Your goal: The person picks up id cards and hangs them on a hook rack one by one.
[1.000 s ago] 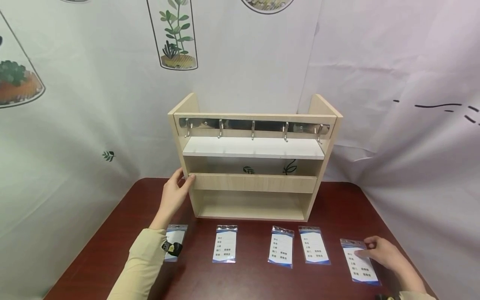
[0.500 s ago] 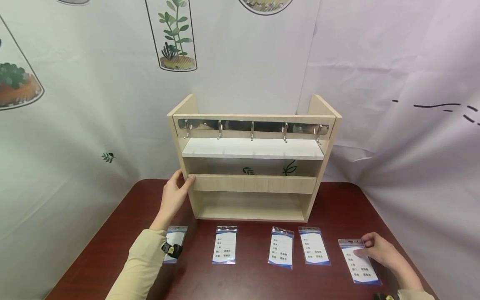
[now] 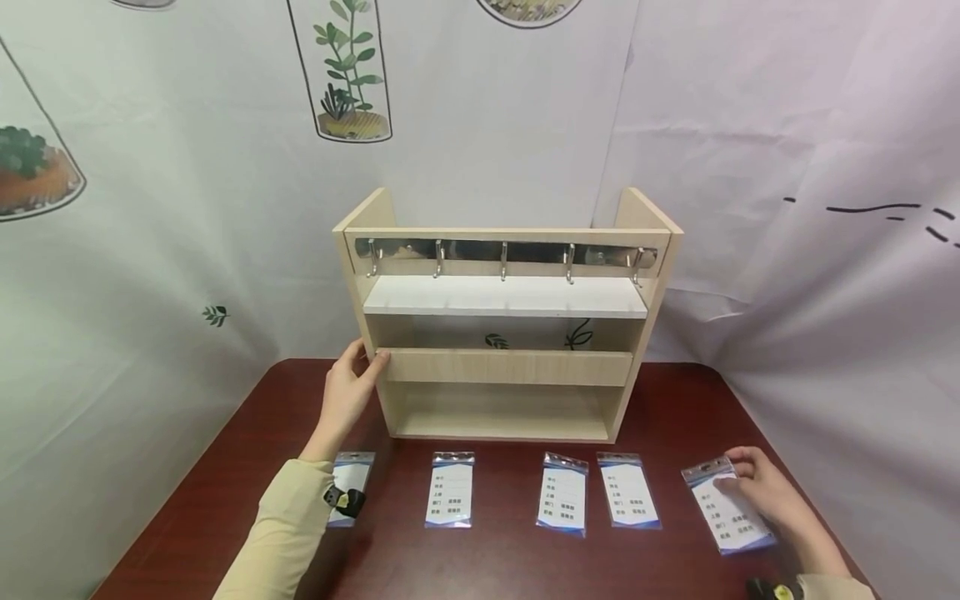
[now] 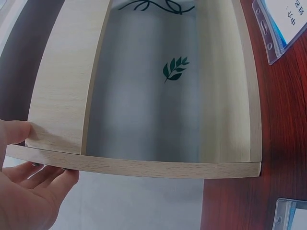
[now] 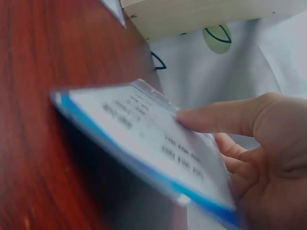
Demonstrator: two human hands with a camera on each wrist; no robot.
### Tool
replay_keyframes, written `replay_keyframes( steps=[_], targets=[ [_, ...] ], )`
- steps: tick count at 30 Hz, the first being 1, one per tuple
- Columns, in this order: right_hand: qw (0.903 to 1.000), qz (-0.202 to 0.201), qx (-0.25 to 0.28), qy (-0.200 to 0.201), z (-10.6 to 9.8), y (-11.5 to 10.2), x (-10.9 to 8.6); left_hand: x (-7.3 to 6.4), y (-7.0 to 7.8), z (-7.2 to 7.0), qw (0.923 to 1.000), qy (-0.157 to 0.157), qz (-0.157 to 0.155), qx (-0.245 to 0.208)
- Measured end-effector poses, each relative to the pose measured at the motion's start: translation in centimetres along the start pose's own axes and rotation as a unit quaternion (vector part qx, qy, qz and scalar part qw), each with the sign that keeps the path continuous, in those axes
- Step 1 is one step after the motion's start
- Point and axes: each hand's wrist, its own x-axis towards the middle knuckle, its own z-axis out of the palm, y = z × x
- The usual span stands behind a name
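Observation:
My left hand grips the left side panel of a pale wooden shelf unit, thumb in front and fingers round the outside, as the left wrist view also shows. At the right, my right hand pinches a badge holder by its upper right edge, thumb on the printed face and fingers behind. In the right wrist view this badge holder is tilted, one side raised off the dark red table. A metal rail with several hooks runs across the shelf's upper front; nothing hangs there.
Several more badge holders lie in a row before the shelf: one badge holder left of centre, another badge holder, a neighbouring badge holder, and one partly behind my left forearm. A patterned curtain hangs behind.
My right hand has raised the rightmost badge holder, which has turned and tilted off the table. My left hand keeps its hold on the shelf.

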Motion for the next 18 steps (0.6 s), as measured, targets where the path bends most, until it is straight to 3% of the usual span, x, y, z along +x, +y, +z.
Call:
replay_keyframes(
  steps=[7,18],
  targets=[
    [0.9994,-0.002,0.027,0.021,-0.2,-1.3,0.5,-0.1,0.2,-0.1,1.0,0.001,0.008,-0.003],
    [0.9954,-0.06,0.051,0.055,-0.7,-5.4,1.2,-0.1,0.3,0.0,0.9999,0.006,0.011,0.01]
  ],
)
